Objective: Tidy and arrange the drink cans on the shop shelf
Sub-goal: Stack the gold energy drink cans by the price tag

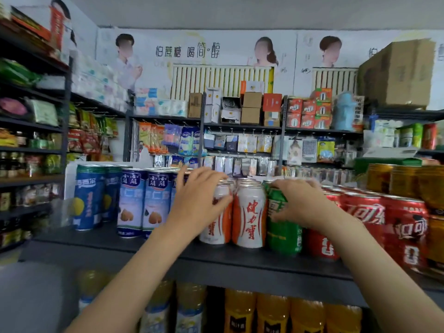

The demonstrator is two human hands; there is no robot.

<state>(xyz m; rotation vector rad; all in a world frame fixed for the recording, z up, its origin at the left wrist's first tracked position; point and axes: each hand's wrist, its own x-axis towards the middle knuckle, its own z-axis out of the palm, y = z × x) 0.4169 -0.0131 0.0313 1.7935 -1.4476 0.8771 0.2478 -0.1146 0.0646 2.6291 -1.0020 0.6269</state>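
Note:
Drink cans stand in rows on a dark shelf [149, 243]. My left hand [199, 200] grips a white and orange can [217, 227] from its left side, fingers over its top. A second white and orange can [249, 217] stands just to the right of it. My right hand [300, 203] grips a green can [283, 231] beside that one, fingers curled round its upper part. Red cola cans [406, 231] fill the shelf to the right. Pale blue cans [144, 200] and taller blue and yellow cans [87, 195] stand to the left.
Gold cans [403, 183] are stacked at the far right above the red ones. Orange juice bottles [271, 313] fill the shelf below. Behind the cans hang packets on hooks [240, 145]. Racks of snacks [36, 140] line the left wall.

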